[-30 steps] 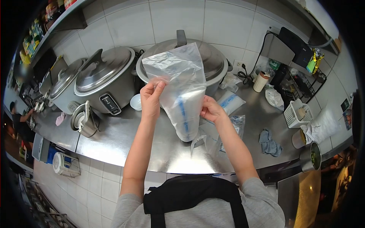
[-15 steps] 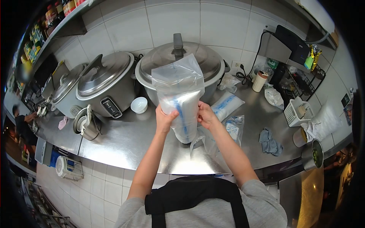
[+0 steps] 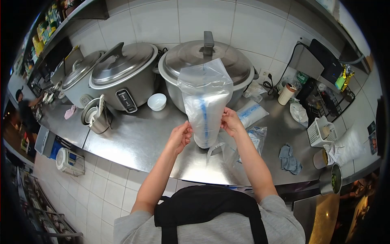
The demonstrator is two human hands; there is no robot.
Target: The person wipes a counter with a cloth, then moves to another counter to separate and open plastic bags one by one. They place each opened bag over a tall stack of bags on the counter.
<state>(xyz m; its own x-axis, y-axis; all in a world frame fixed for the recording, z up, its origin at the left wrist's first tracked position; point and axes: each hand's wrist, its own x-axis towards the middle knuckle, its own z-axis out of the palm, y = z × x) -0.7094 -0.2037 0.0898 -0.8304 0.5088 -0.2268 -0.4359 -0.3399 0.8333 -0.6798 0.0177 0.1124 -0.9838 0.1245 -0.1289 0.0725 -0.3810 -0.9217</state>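
Observation:
A tall clear plastic bag [image 3: 206,116] with blue print stands upright at the counter's middle, its loose top folded back towards the big cooker. At its lower left edge my left hand [image 3: 179,137] is closed, with thumb and fingertips pinched on the plastic. My right hand [image 3: 232,123] pinches the bag's right edge. Whatever lies inside or under the bag is hard to make out; a dark base shows at its bottom. Right of it rest another blue-printed plastic pack [image 3: 252,112] and an opened clear wrapper [image 3: 256,138].
Behind the bag stands a large lidded cooker [image 3: 168,87], with a second cooker [image 3: 122,83] to its left. Nearby are a white bowl [image 3: 157,102], a metal pot [image 3: 97,122], a grey-blue cloth [image 3: 289,159] and a white basket [image 3: 321,134]. A person [image 3: 27,110] works far left.
My left hand has slid off the bag's front to its left edge, its fingers now curled. My right hand stays at the right edge. The camera view has shifted slightly.

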